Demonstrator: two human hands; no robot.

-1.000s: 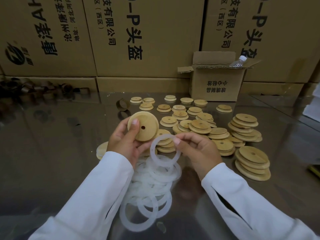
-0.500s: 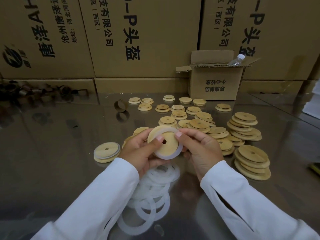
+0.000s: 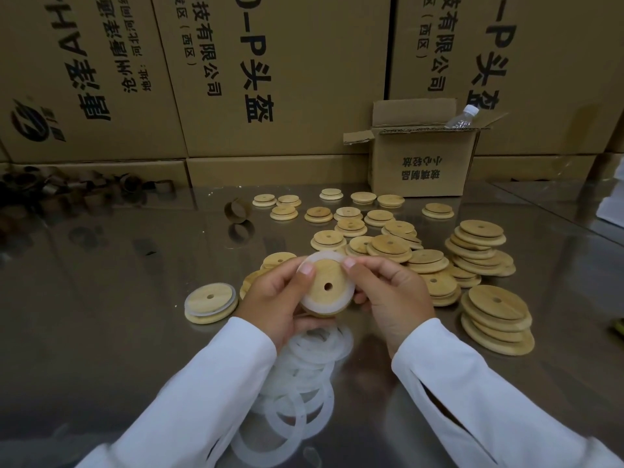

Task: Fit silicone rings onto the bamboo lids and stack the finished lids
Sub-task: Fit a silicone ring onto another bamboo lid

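White silicone ring (image 3: 309,306) goes onto round bamboo lid (image 3: 331,272), left hand (image 3: 270,304) and right hand (image 3: 393,298) gripping it; apparently one ringed lid (image 3: 209,300) finished; many bare lids (image 3: 496,307) wait.

Dim warm light, glossy table (image 3: 101,332) reflections, wide-angle warping

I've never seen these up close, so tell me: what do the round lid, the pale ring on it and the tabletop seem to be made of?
The lid looks like bamboo or light wood: tan, matte, faint grain. The ring looks like silicone or soft rubber: milky, translucent. The table seems polished metal, probably steel: it mirrors the cartons.
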